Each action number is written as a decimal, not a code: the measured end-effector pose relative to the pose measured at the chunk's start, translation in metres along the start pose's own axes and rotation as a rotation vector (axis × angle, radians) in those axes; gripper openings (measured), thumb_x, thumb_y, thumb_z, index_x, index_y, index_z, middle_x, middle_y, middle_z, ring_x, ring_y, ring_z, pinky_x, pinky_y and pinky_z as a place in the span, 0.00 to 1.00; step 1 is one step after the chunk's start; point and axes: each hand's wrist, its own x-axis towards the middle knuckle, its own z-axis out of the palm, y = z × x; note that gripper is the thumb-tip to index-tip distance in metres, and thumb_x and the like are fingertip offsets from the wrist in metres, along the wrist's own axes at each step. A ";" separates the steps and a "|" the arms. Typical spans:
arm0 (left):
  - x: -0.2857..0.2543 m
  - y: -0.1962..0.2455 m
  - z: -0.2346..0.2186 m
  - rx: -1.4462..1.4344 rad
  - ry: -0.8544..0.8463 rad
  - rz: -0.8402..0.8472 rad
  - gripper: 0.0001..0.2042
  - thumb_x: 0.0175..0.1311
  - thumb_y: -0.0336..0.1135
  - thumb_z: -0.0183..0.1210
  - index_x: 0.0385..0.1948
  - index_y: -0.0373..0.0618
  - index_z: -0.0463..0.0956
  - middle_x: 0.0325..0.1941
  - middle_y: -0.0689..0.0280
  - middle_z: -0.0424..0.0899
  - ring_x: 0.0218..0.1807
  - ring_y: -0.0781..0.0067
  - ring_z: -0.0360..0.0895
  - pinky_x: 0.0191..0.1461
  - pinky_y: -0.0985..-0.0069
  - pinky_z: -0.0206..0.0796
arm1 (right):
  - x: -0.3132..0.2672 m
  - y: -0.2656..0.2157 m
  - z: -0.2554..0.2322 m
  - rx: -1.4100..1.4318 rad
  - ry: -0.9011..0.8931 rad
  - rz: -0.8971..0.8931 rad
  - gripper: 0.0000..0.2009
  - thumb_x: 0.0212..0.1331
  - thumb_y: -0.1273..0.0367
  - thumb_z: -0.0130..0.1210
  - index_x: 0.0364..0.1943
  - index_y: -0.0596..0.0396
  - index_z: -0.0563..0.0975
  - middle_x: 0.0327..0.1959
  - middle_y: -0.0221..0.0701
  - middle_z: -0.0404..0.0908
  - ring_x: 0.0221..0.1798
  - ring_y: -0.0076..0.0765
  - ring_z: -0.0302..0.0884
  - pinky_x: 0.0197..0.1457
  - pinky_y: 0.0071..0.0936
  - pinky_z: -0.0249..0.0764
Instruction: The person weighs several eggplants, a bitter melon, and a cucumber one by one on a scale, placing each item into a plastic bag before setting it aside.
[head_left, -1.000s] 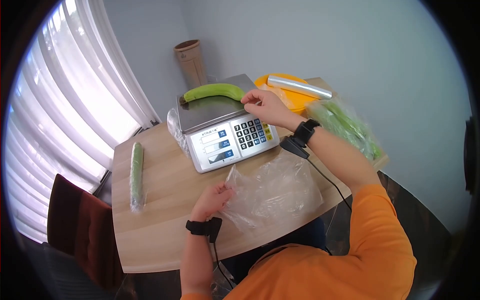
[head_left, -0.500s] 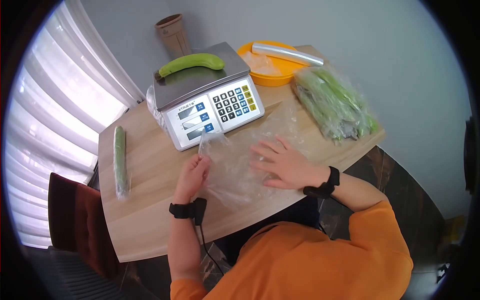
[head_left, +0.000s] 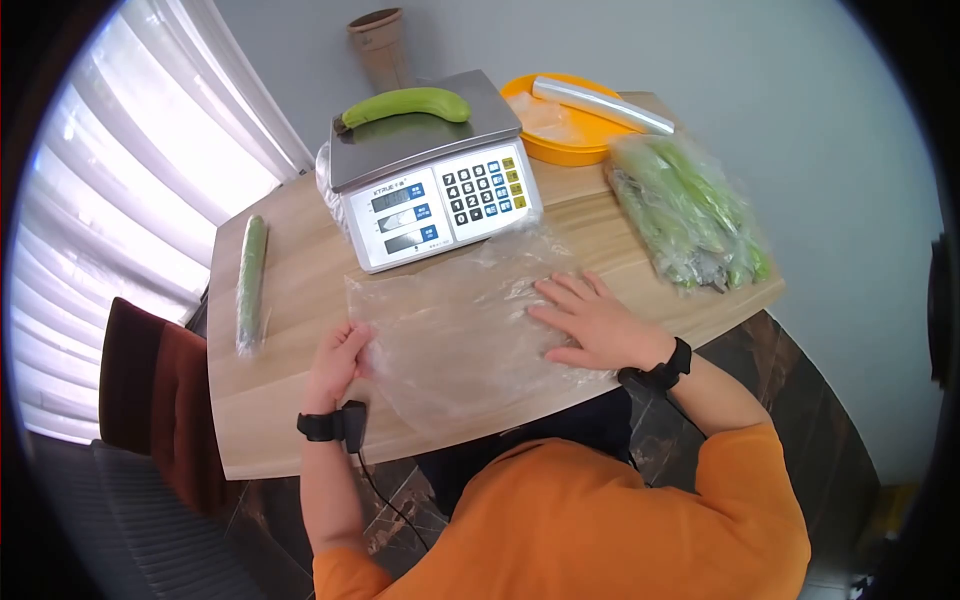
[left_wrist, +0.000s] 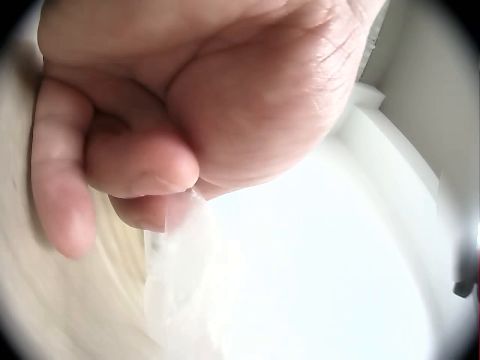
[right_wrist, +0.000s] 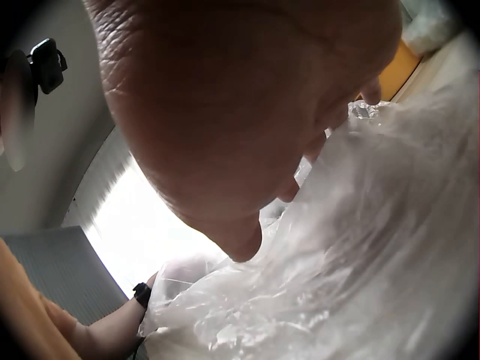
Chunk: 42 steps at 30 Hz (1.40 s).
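Observation:
A clear plastic sheet or bag point(head_left: 450, 330) lies spread on the wooden table below the scale. My left hand point(head_left: 338, 362) pinches its left edge between thumb and fingers; in the left wrist view the film point(left_wrist: 180, 277) hangs from the fingertips of that hand point(left_wrist: 150, 127). My right hand point(head_left: 603, 328), fingers spread, rests flat on the right part of the plastic. Crinkled film point(right_wrist: 360, 225) fills much of the right wrist view beneath the palm point(right_wrist: 225, 112). On the scale's point(head_left: 440, 205) metal plate lies a green curved vegetable point(head_left: 410, 103).
A wrapped long green vegetable point(head_left: 252, 285) lies at the table's left. Behind on the right stand a yellow basin point(head_left: 565, 152) with a film roll point(head_left: 603, 105) across it, and bagged greens point(head_left: 690, 215). A brown bin point(head_left: 380, 48) is behind the scale; chairs point(head_left: 160, 390) stand left.
My right hand has come off the vegetable's end down onto the plastic. My left hand has moved left with the film edge, and the crumpled plastic is now spread wider and flatter.

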 end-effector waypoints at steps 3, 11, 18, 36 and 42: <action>-0.009 0.001 -0.031 0.013 0.237 0.053 0.08 0.67 0.36 0.53 0.40 0.44 0.73 0.30 0.72 0.75 0.24 0.86 0.68 0.25 0.84 0.62 | 0.008 -0.017 0.006 0.134 -0.016 -0.100 0.28 0.57 0.54 0.55 0.60 0.49 0.69 0.67 0.41 0.60 0.70 0.50 0.53 0.70 0.53 0.49; -0.035 0.047 -0.010 0.709 0.398 0.645 0.21 0.61 0.32 0.56 0.57 0.42 0.67 0.61 0.55 0.68 0.58 0.56 0.69 0.58 0.64 0.63 | 0.045 -0.037 0.010 0.122 0.076 -0.209 0.26 0.55 0.56 0.58 0.58 0.47 0.71 0.67 0.40 0.61 0.70 0.49 0.53 0.69 0.56 0.50; -0.028 0.026 0.014 1.418 -0.027 0.654 0.34 0.62 0.54 0.53 0.64 0.38 0.60 0.73 0.48 0.52 0.73 0.43 0.47 0.72 0.52 0.42 | 0.055 -0.030 0.031 0.017 0.008 -0.140 0.29 0.57 0.51 0.53 0.62 0.46 0.68 0.70 0.41 0.56 0.72 0.51 0.48 0.71 0.58 0.45; -0.014 0.032 -0.025 0.838 0.057 0.532 0.25 0.58 0.43 0.62 0.54 0.38 0.70 0.62 0.49 0.69 0.63 0.54 0.66 0.62 0.64 0.61 | 0.065 -0.010 0.022 0.084 -0.243 -0.216 0.31 0.57 0.50 0.54 0.64 0.46 0.65 0.71 0.41 0.54 0.72 0.54 0.48 0.69 0.57 0.49; -0.019 0.065 0.028 0.539 -0.217 0.211 0.16 0.61 0.43 0.59 0.36 0.35 0.77 0.31 0.62 0.82 0.32 0.74 0.78 0.35 0.76 0.68 | 0.080 -0.012 0.006 0.119 -0.317 -0.198 0.28 0.56 0.55 0.57 0.60 0.49 0.68 0.66 0.38 0.62 0.69 0.49 0.56 0.68 0.47 0.56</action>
